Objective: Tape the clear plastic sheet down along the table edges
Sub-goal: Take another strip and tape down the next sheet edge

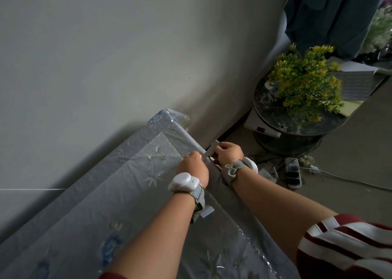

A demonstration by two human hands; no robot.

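A clear plastic sheet (pixel 135 185) with pale leaf prints lies over the blue patterned tablecloth on the table (pixel 165 121). At the table's right edge my left hand (pixel 192 165) presses down on the sheet with curled fingers. Just beyond the edge my right hand (pixel 229 152) pinches a strip of pale tape (pixel 210 150) that runs slantwise between the two hands. The tape's lower end is hidden behind my left hand. Both wrists carry white strapped devices.
The wall runs along the table's far side. A round dark side table (pixel 273 113) with a yellow-green plant (pixel 305 81) stands to the right. A power strip (pixel 293 173) and cables lie on the floor below it.
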